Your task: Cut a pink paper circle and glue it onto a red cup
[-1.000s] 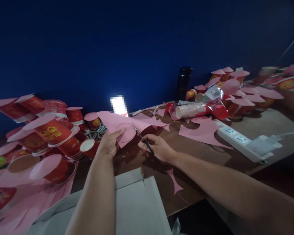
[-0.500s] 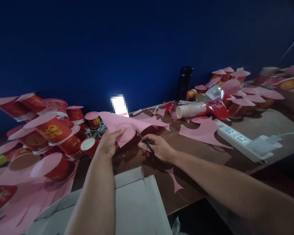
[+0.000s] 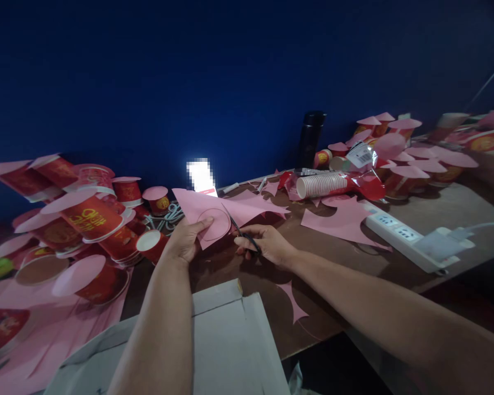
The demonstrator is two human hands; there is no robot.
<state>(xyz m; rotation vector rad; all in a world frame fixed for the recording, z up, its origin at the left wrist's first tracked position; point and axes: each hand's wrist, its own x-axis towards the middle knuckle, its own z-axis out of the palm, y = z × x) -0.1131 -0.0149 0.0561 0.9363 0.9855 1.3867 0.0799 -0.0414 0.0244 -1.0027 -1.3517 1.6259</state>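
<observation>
A sheet of pink paper with a drawn circle on it is pinched in my left hand, thumb on top. My right hand is closed round a pair of scissors with dark handles. The blades point up and left, at the right edge of the circle. Just left of my left hand, a red paper cup lies tipped with its pale opening showing. More pink paper stretches behind the scissors, and a curved pink scrap lies below my right hand.
Red cups topped with pink discs are piled at left; more stand at back right. A lit phone, a black flask, a sleeve of stacked cups and a power strip are around. A cardboard box sits in front.
The pink paper and my left fingers have shifted slightly right. My right fingers have drawn closer round the scissor handles, and the blades look closer together.
</observation>
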